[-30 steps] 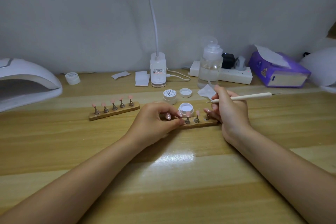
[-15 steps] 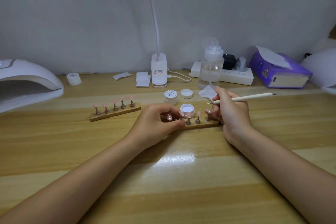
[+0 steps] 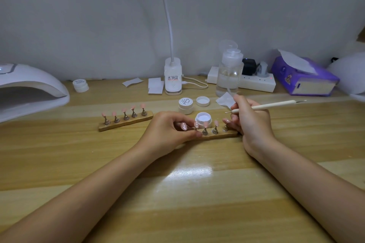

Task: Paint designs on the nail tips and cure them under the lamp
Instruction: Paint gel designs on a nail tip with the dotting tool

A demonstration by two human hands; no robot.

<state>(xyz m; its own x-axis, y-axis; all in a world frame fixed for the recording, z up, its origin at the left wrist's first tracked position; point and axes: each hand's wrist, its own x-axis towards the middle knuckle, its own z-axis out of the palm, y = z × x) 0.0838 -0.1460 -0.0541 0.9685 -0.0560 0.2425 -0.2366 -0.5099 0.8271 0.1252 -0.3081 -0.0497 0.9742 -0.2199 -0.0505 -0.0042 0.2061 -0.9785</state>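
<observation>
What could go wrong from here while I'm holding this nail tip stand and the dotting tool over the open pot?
1. The open gel pot sits just behind the near stand, close to both hands; a nudge from the left hand could tip it.
2. The dotting tool in the right hand points its tip toward the nail tips; a slip could smear them.
3. The loose lid and wipe lie nearby and could catch wet gel.

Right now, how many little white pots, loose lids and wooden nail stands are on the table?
Little white pots: 3 (closed back pot, closed labelled pot, open pot)
Loose lids: 1
Wooden nail stands: 2 (far stand, near stand)
Total: 6
</observation>
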